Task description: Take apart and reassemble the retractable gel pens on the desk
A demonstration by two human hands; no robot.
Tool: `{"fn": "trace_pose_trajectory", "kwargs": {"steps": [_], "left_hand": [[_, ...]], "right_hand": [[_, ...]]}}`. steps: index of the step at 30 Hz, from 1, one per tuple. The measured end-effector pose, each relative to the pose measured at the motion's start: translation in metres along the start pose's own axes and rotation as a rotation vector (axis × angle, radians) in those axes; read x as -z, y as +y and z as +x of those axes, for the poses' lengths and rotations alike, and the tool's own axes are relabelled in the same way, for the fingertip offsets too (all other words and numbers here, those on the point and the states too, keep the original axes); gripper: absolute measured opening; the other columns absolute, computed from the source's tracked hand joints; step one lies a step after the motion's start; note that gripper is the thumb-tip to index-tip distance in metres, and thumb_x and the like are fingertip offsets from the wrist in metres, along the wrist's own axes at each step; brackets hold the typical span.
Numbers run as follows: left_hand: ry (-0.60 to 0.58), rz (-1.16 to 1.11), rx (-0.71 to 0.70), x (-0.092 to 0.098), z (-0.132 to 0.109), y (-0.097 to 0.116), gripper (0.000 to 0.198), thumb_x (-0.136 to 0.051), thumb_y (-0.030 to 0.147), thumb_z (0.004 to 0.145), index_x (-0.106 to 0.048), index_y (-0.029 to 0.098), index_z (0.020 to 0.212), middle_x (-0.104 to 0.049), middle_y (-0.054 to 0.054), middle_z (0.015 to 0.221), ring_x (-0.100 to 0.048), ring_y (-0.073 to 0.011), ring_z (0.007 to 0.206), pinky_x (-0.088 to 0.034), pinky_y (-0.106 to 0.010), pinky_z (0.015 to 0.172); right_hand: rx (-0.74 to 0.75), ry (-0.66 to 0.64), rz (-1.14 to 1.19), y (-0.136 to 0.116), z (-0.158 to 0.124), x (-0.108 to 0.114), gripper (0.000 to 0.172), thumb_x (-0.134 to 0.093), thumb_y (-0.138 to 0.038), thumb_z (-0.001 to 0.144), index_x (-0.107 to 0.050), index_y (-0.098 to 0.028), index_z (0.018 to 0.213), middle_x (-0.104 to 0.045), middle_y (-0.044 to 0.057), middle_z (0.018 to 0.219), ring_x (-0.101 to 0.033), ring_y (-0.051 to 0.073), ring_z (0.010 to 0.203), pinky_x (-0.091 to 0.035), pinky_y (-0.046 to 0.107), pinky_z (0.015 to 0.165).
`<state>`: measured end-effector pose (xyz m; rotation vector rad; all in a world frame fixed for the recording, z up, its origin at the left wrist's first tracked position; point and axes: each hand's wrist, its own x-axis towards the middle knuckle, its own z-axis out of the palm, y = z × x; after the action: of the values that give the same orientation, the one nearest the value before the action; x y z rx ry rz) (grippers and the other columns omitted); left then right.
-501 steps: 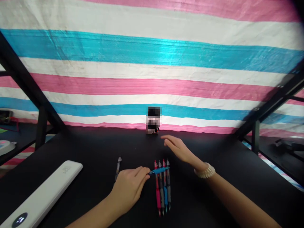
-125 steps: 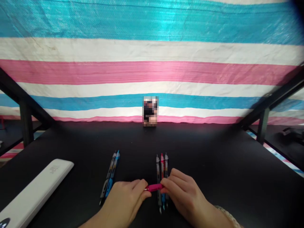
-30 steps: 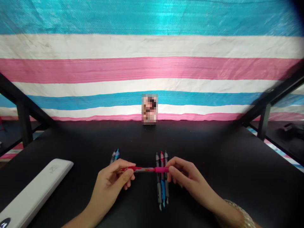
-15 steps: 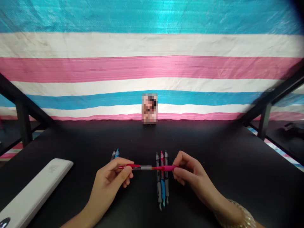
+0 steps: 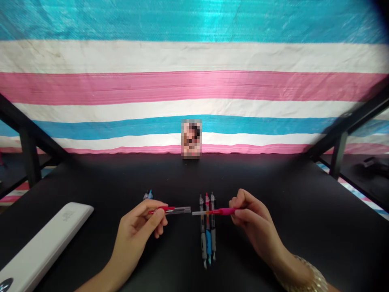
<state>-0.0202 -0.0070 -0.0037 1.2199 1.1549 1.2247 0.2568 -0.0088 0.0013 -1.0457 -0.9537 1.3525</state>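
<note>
My left hand pinches a red and clear pen barrel, its open end facing right. My right hand grips a pink pen grip section, from which a thin refill tube points left. A small gap separates the tube's tip from the barrel. Beneath and between my hands, three pens lie side by side on the black table: a grey one, one with a blue lower part and another grey one. More pen ends show behind my left hand, which hides the rest.
A long white device lies at the left of the black table. A small blurred picture stands at the back edge, before a striped sheet. Black frame bars rise at both sides.
The two pen parts were joined end to end and are now apart, with more of the refill tube exposed. My right hand has moved right and slightly up; my left hand has shifted slightly left.
</note>
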Motion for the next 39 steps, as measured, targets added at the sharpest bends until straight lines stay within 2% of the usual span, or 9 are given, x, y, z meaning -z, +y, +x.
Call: {"fn": "trace_pose_trajectory", "kwargs": {"steps": [5, 11, 19, 23, 26, 28, 34, 39], "left_hand": [[-0.008, -0.009, 0.002, 0.002, -0.001, -0.002, 0.017, -0.07, 0.034, 0.089, -0.075, 0.017, 0.091, -0.068, -0.001, 0.066, -0.06, -0.0127, 0.052, -0.049, -0.021, 0.047], [0.053, -0.045, 0.025, -0.005, -0.002, 0.006, 0.017, -0.072, 0.033, 0.087, -0.076, 0.017, 0.087, -0.067, -0.001, 0.064, -0.058, -0.0118, 0.051, -0.047, -0.02, 0.047], [-0.026, -0.009, 0.009, -0.001, 0.002, 0.001, 0.017, -0.07, 0.034, 0.089, -0.075, 0.018, 0.09, -0.069, -0.002, 0.065, -0.06, -0.0127, 0.051, -0.049, -0.021, 0.046], [-0.092, 0.017, 0.018, -0.004, 0.0, -0.002, 0.018, -0.069, 0.035, 0.09, -0.074, 0.017, 0.09, -0.069, -0.002, 0.065, -0.06, -0.0119, 0.05, -0.049, -0.02, 0.046], [-0.14, 0.014, 0.028, -0.006, -0.002, -0.003, 0.019, -0.067, 0.036, 0.093, -0.071, 0.017, 0.091, -0.071, -0.003, 0.067, -0.06, -0.0113, 0.049, -0.05, -0.019, 0.045], [-0.142, -0.005, 0.022, -0.007, -0.002, -0.003, 0.019, -0.065, 0.036, 0.094, -0.07, 0.018, 0.093, -0.072, -0.003, 0.069, -0.06, -0.0107, 0.049, -0.049, -0.018, 0.045], [-0.149, -0.071, 0.046, -0.007, -0.003, -0.001, 0.022, -0.067, 0.039, 0.093, -0.069, 0.018, 0.091, -0.071, -0.002, 0.068, -0.058, -0.0085, 0.046, -0.048, -0.016, 0.043], [-0.196, -0.085, 0.041, -0.005, -0.003, -0.002, 0.02, -0.066, 0.038, 0.094, -0.067, 0.018, 0.091, -0.071, -0.001, 0.068, -0.059, -0.0081, 0.047, -0.048, -0.016, 0.045]], "right_hand": [[0.014, 0.02, 0.034, 0.002, 0.001, 0.002, 0.014, -0.065, -0.019, 0.068, -0.051, -0.021, 0.069, -0.045, -0.005, 0.058, -0.036, 0.011, 0.052, -0.023, 0.025, 0.048], [0.012, 0.015, 0.039, 0.001, 0.001, 0.001, 0.014, -0.065, -0.019, 0.068, -0.051, -0.021, 0.069, -0.045, -0.005, 0.058, -0.036, 0.011, 0.052, -0.022, 0.025, 0.048], [0.046, -0.012, -0.007, 0.002, 0.0, 0.001, 0.015, -0.065, -0.019, 0.072, -0.05, -0.021, 0.072, -0.046, -0.005, 0.06, -0.038, 0.012, 0.053, -0.026, 0.025, 0.049], [0.06, -0.099, -0.185, 0.001, -0.007, -0.001, 0.017, -0.068, -0.021, 0.082, -0.052, -0.021, 0.077, -0.052, -0.003, 0.07, -0.045, 0.012, 0.058, -0.035, 0.024, 0.052], [0.158, -0.18, -0.362, 0.003, -0.01, -0.004, 0.011, -0.067, -0.025, 0.09, -0.058, -0.022, 0.085, -0.058, 0.0, 0.081, -0.056, 0.016, 0.07, -0.047, 0.027, 0.062], [0.268, -0.192, -0.464, 0.005, -0.009, -0.004, 0.007, -0.065, -0.025, 0.093, -0.061, -0.023, 0.087, -0.062, 0.002, 0.083, -0.061, 0.019, 0.076, -0.051, 0.03, 0.067], [0.503, -0.224, -0.755, 0.015, -0.009, 0.001, 0.006, -0.062, -0.02, 0.096, -0.064, -0.025, 0.096, -0.07, 0.003, 0.083, -0.066, 0.019, 0.07, -0.05, 0.03, 0.061], [0.569, -0.238, -0.868, 0.017, -0.011, 0.003, 0.005, -0.061, -0.022, 0.098, -0.061, -0.025, 0.101, -0.067, 0.001, 0.08, -0.063, 0.017, 0.065, -0.047, 0.028, 0.057]]}}
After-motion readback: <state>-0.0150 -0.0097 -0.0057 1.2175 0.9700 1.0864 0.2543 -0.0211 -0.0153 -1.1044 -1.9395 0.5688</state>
